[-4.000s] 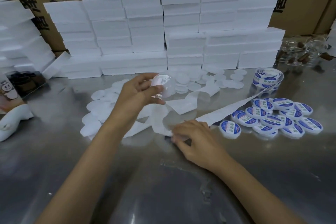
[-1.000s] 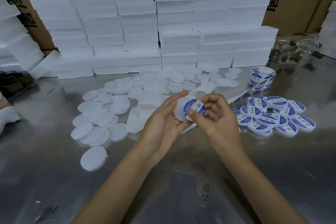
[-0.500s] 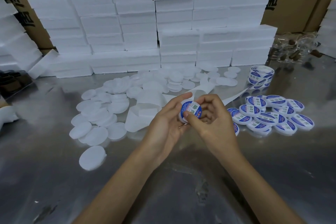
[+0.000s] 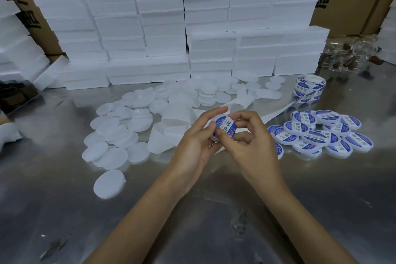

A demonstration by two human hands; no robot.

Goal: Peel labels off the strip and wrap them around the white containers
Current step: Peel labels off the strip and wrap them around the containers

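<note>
White in our grip at frame centre, the container (image 4: 222,127) is pinched by our left hand (image 4: 196,141) and right hand (image 4: 249,141), its blue label (image 4: 225,127) facing up.

Both hands (image 4: 225,141) together, fingers curled

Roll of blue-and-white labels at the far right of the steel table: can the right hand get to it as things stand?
Probably not straight away. The right hand and left hand both pinch the small round white container. Otherwise the path looks open: only the heap of labelled containers lies below the roll of blue-and-white labels.
</note>
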